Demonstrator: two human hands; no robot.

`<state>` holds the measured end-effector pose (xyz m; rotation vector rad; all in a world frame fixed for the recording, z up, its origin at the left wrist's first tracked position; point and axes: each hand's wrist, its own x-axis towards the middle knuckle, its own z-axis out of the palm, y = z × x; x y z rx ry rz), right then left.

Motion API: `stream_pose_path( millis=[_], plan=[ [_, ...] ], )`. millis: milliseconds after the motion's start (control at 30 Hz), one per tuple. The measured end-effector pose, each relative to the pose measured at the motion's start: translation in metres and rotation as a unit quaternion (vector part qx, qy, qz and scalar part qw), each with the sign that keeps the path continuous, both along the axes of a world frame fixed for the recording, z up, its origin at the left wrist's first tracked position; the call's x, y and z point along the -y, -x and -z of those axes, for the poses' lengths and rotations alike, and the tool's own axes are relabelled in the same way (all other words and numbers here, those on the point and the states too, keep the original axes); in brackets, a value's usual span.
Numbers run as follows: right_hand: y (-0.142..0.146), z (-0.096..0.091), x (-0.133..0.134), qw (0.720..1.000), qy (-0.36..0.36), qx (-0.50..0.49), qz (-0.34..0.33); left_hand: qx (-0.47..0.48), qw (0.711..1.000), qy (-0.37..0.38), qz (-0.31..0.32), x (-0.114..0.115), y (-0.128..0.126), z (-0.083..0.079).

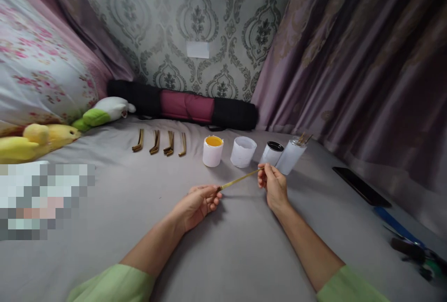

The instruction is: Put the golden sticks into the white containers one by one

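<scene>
A thin yellowish-brown stick [240, 180] stretches between my two hands, tilted up toward the right. My left hand [200, 204] pinches its lower end, where a short dark part shows. The upper end is pinched by the fingertips of my right hand [274, 184]. Just behind my right hand stands a white-wrapped can with a dark rim [270, 154]. Beside it, a taller white-wrapped jar [292, 157] holds several thin sticks. Further left are a translucent white cup [243, 155] and a white-wrapped cup with a yellow-orange inside [212, 155].
Several bent brown, tube-like pieces [154, 143] lie in small groups on the grey sheet [226, 255]. At the right are a black phone-like slab [361, 185] and a blue-handled item [398, 225]. Plush toys [42, 139] and a black-and-maroon roll [186, 106] lie further back.
</scene>
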<state>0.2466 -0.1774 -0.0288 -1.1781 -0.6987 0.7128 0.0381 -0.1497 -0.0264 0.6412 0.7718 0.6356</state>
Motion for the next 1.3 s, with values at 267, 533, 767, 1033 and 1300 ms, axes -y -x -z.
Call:
stream_pose_path(
  millis=[267, 533, 767, 1033, 1300],
  plan=[
    [-0.001, -0.002, 0.000, 1.000, 0.003, -0.010, 0.012, 0.009, 1.000, -0.009, -0.004, -0.002, 0.000, 0.004],
    [0.001, -0.004, 0.000, 1.000, 0.002, -0.012, 0.006, 0.022, 1.000, -0.002, -0.015, -0.005, 0.003, 0.005],
    [0.002, -0.010, 0.004, 1.000, 0.006, -0.005, -0.009, 0.042, 0.999, 0.003, -0.011, -0.007, 0.006, 0.006],
    [0.000, -0.018, 0.009, 0.999, 0.018, 0.031, -0.006, 0.045, 0.999, -0.005, 0.009, -0.006, 0.006, 0.006],
    [0.000, -0.032, 0.009, 0.999, 0.024, 0.045, -0.008, 0.020, 1.000, -0.004, 0.006, -0.003, 0.005, 0.001]
  ],
)
